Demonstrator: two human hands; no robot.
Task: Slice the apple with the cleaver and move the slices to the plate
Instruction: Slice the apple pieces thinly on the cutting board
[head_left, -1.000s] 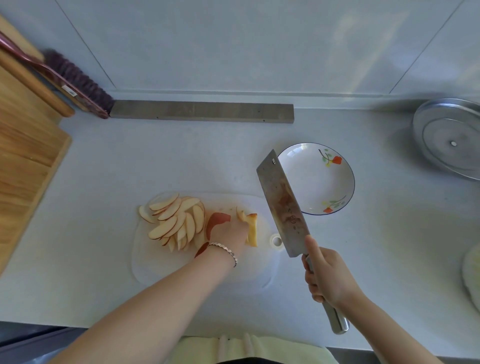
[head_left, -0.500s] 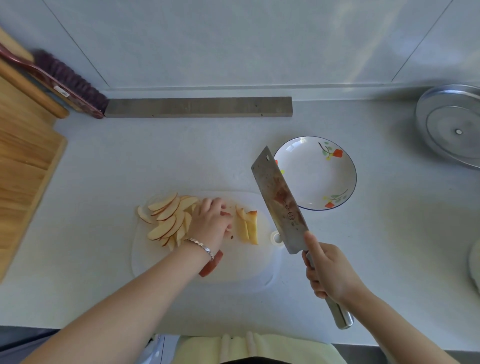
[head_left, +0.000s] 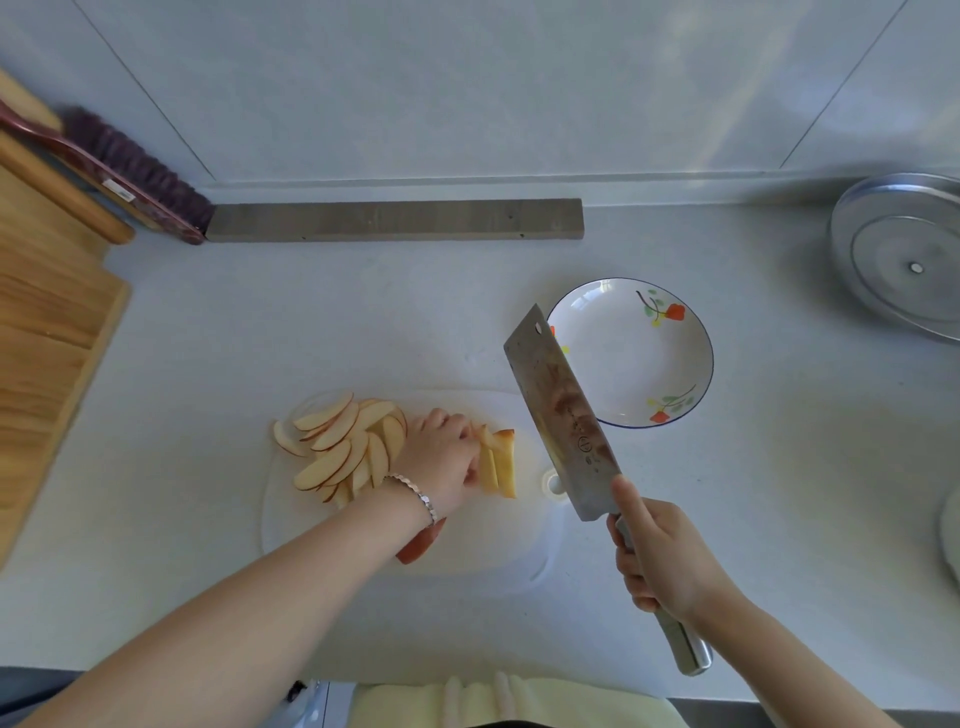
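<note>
Left hand (head_left: 441, 453) has shifted back right off the slice fan. Its fingers are now bent down onto the pale apple chunks (head_left: 500, 462) at its 3 o'clock; can't tell if that grip pinches or just presses. Slice fan (head_left: 340, 447) sits at the hand's 9 o'clock on the cutting board (head_left: 488, 540), and a red-skinned piece (head_left: 420, 543) pokes out under the wrist at 6. Right hand (head_left: 662, 558) grip is wrapped round the cleaver (head_left: 561, 415) handle, with the blade still raised and tilted near the board's 3 o'clock edge. Plate (head_left: 623, 364) is on the worktop (head_left: 779, 493) at the board's 1 o'clock, nothing on it. Looks like she's lining up the chunks for more cuts; transfer not started.
</note>
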